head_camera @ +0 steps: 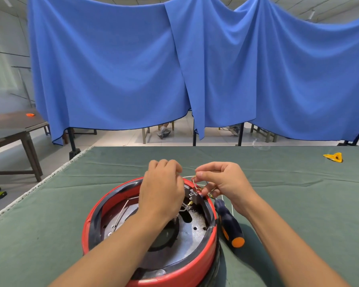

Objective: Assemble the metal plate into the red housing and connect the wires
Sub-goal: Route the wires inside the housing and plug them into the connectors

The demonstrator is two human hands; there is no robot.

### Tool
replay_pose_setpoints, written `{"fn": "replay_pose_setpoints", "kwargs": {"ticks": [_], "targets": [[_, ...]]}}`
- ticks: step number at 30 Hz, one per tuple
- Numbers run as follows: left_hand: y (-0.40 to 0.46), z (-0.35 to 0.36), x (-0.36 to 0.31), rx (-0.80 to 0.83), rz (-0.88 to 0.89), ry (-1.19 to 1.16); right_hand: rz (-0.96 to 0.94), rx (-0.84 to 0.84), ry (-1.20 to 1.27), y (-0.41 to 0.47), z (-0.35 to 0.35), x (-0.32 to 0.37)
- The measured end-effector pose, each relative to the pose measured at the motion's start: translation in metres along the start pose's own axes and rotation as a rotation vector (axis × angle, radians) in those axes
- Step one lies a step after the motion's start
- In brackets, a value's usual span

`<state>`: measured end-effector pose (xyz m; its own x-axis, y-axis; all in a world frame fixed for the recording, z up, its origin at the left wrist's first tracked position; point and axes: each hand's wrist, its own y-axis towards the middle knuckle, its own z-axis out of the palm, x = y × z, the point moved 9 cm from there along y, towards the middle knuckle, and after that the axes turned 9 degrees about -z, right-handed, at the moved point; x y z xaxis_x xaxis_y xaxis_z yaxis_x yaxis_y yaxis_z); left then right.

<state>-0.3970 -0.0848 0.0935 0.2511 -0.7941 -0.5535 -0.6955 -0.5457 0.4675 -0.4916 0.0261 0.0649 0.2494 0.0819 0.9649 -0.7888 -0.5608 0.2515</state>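
Observation:
The round red housing [197, 264] stands on the green table in front of me, with the metal plate [190, 241] lying inside it. Thin white wires [120, 212] with brass terminals run across the plate and over the far rim. My left hand [161, 189] hovers over the housing's far side with curled fingers and holds a white wire at its fingertips. My right hand [222, 183] pinches the brass terminal [194, 176] of a white wire above the far rim, next to a grey terminal block [193, 196].
A screwdriver [229, 223] with a dark blue and orange handle lies just right of the housing. A small yellow object [333, 157] sits at the table's far right. Blue curtains [195, 69] hang behind the table. A brown table [13, 129] stands at the left.

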Motion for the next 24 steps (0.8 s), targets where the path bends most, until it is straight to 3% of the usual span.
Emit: {"fn": "replay_pose_setpoints", "kwargs": {"ticks": [6, 10, 13, 17, 21, 24], "targets": [[-0.008, 0.001, -0.015, 0.014, 0.097, -0.037, -0.06, 0.045, -0.004, -0.002, 0.01, 0.011], [-0.008, -0.013, -0.014, -0.091, 0.125, -0.156, -0.065, -0.063, 0.035, -0.002, 0.003, 0.012], [-0.012, -0.025, -0.021, -0.241, 0.201, -0.058, -0.051, -0.129, 0.059, -0.002, -0.004, 0.011], [-0.017, -0.029, -0.03, -0.333, 0.264, 0.101, -0.051, 0.025, -0.039, -0.004, 0.016, 0.015], [-0.016, -0.029, -0.025, -0.306, 0.205, 0.025, -0.097, 0.035, -0.052, -0.005, 0.02, 0.019], [-0.012, -0.024, -0.012, -0.22, 0.05, -0.132, -0.054, 0.017, -0.052, -0.004, 0.017, 0.013]]}}
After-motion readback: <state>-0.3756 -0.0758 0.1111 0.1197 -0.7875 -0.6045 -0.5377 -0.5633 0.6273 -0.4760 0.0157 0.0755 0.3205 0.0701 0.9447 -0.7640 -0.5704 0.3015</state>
